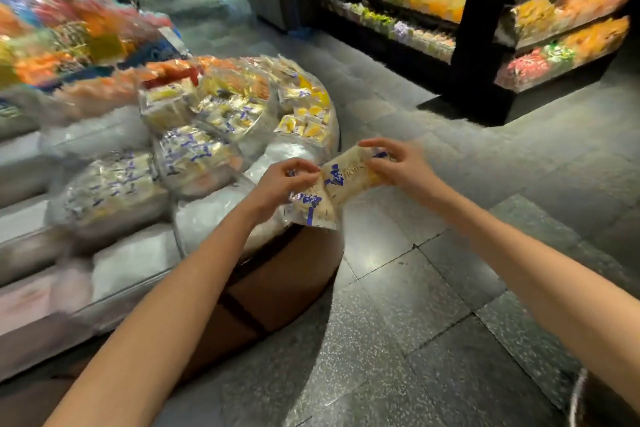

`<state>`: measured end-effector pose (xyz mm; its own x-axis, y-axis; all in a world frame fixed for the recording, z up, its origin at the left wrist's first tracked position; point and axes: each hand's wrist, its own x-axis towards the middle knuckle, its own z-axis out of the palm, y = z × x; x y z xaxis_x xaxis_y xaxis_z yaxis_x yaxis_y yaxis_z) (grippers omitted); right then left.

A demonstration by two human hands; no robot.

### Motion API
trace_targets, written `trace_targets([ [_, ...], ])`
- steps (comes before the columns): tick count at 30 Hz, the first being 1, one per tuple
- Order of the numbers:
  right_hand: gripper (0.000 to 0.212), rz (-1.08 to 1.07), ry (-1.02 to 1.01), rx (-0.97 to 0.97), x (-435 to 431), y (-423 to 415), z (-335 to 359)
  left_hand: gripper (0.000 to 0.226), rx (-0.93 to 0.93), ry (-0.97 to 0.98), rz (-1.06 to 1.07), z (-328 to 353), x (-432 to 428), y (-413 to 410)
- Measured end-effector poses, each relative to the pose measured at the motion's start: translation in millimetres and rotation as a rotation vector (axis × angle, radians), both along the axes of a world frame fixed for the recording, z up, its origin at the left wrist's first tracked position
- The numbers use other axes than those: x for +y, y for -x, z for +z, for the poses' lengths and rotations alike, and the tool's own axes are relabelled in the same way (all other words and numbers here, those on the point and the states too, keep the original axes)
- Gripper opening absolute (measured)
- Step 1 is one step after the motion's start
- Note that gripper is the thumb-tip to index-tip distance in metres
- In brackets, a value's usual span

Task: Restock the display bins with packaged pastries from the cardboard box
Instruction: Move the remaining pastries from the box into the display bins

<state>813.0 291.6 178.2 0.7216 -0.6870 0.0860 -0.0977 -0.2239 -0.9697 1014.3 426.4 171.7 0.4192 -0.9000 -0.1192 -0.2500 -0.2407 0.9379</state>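
Note:
My left hand (282, 184) pinches a cream pastry packet with blue print (313, 210) that hangs down over the corner of the display stand. My right hand (398, 165) grips a second cream packet (348, 177), held level just right of the first; the two packets touch in the middle. Both packets hover beside the clear display bins (197, 159), which hold several similar blue-and-cream packets. More bins (304, 114) behind hold yellow packets. The cardboard box is not in view.
The display stand has a brown rounded base (294, 274) on a grey tiled floor (433, 322). Dark shelves (485, 28) of bright sweets stand at the back right. Blurred colourful goods (69, 35) fill the stand's upper left.

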Motion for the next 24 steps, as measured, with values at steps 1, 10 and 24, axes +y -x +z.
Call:
trace_targets([
  [1, 0.026, 0.043, -0.001, 0.012, 11.2, -21.3, -1.2, 0.009, -0.003, -0.004, 0.029, 1.2, 18.7, -17.2],
  [10, 0.032, 0.364, -0.08, 0.085, 95.5, -189.5, -14.6, 0.012, -0.061, -0.048, 0.26, -9.7, 160.7, -135.8],
  [24, 0.037, 0.672, -0.109, 0.194, 126.1, -416.5, -44.6, 0.024, -0.011, -0.104, 0.569, -49.8, 240.3, -296.0],
])
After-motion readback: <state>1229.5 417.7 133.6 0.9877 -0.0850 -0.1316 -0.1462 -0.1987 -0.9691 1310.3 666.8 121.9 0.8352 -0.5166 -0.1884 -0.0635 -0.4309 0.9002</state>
